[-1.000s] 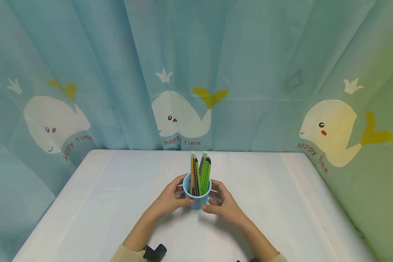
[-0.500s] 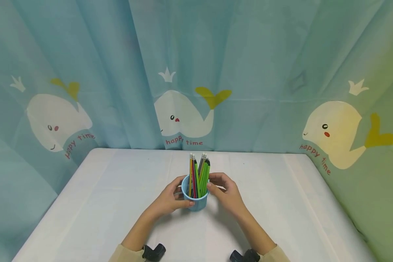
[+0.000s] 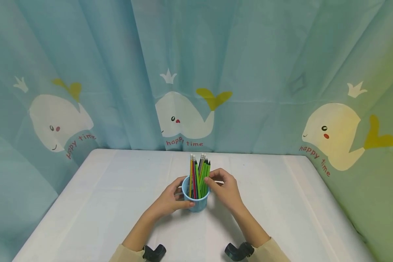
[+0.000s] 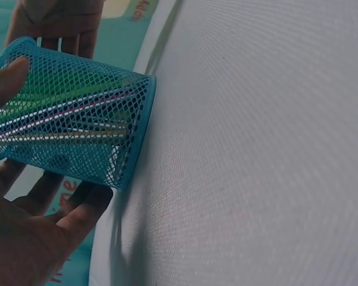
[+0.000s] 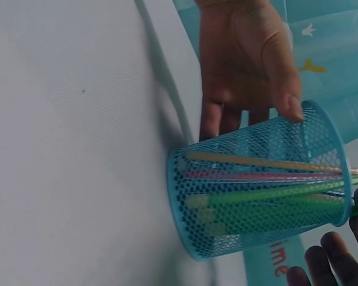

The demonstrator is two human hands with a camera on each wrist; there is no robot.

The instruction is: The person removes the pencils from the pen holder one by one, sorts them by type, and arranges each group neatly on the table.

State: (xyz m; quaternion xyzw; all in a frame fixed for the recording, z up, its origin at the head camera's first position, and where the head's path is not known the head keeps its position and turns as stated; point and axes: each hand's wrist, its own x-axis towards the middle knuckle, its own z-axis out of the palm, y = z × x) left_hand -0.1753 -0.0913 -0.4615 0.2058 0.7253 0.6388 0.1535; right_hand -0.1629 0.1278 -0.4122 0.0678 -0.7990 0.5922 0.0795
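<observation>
Blue-green curtain (image 3: 265, 47) hangs behind the white tabletop (image 3: 101, 203), its whale prints (image 3: 186, 125) at ten, twelve and two o'clock from the blue mesh cup (image 3: 199, 206). That cup stands on the tabletop between my hands, with pencils rising past its rim. My left grip (image 3: 167, 198) is clamped round it from nine o'clock, thumb lying across the near side toward seven. My right grip (image 3: 226, 189) comes in at three o'clock, thumb and forefinger pinching the green pencils (image 3: 203, 189) above the rim; I can't tell how many. My other right fingers lie outside the cup. Those green ones lean toward one o'clock, dark points up. Over at nine o'clock inside stands a yellow pencil (image 3: 190, 178), a red pencil (image 3: 194, 182) next to it. My beige sleeves (image 3: 270, 251) show at eight and four o'clock, black fittings (image 3: 239, 251) at seven and five.
</observation>
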